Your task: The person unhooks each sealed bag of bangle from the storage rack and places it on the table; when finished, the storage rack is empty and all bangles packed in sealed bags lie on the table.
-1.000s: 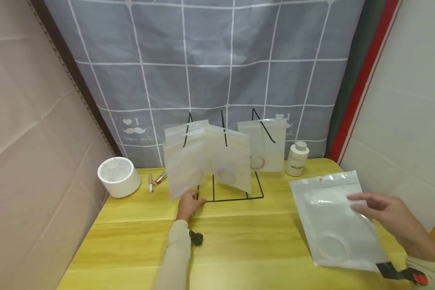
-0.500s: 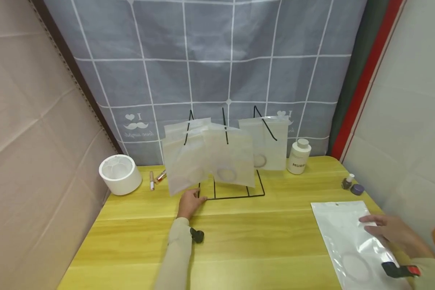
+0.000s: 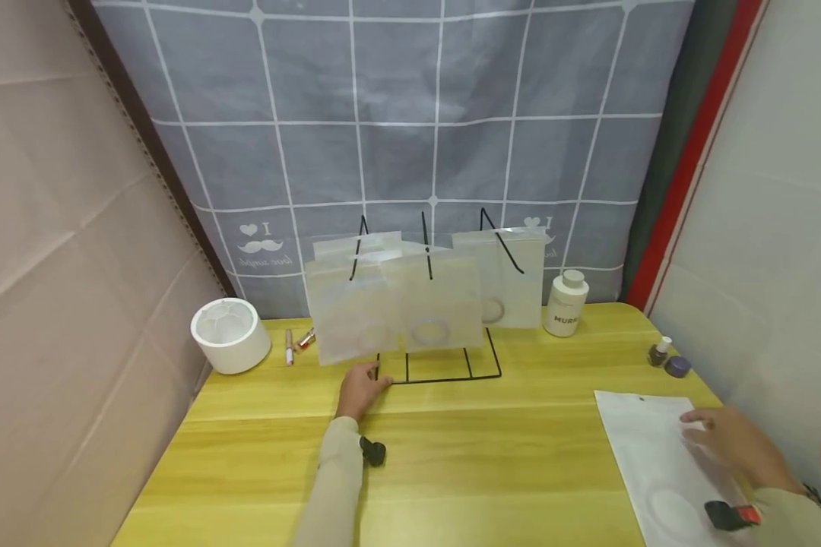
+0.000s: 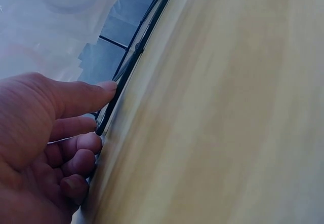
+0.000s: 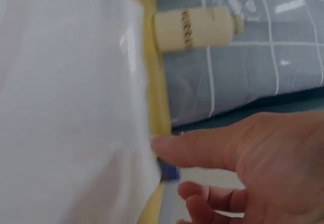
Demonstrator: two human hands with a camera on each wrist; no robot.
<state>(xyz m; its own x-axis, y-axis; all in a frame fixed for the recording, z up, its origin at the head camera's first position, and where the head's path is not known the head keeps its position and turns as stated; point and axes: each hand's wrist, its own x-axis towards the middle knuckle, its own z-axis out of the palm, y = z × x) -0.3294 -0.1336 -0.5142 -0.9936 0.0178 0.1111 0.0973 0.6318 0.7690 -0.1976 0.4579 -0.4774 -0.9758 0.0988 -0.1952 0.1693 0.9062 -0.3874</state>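
My left hand (image 3: 359, 390) pinches the front left corner of a black wire display rack (image 3: 445, 381) between thumb and fingers. In the left wrist view the thumb presses the rack's bar (image 4: 139, 51). White translucent zip bags hang from the rack's hooks: a left bag (image 3: 349, 311), a middle bag (image 3: 445, 304) and a right bag (image 3: 516, 285). Ring shapes show through some of them. At the table's right side my right hand (image 3: 742, 448) holds the right edge of a larger white zip bag (image 3: 646, 456), which has a round shape inside. Its fingertips are partly hidden.
A white round container (image 3: 229, 338) stands at the left, beside two lipstick-like tubes (image 3: 290, 347). Behind on the right is a white bottle (image 3: 565, 304). A small bottle (image 3: 658, 352) and a purple lid (image 3: 678, 367) sit near the right edge. Cloth walls enclose the table.
My right hand has lowered the large bag toward the front right, uncovering the small bottle and purple lid. The hanging bags have swung and settled. My left hand keeps its hold on the rack.
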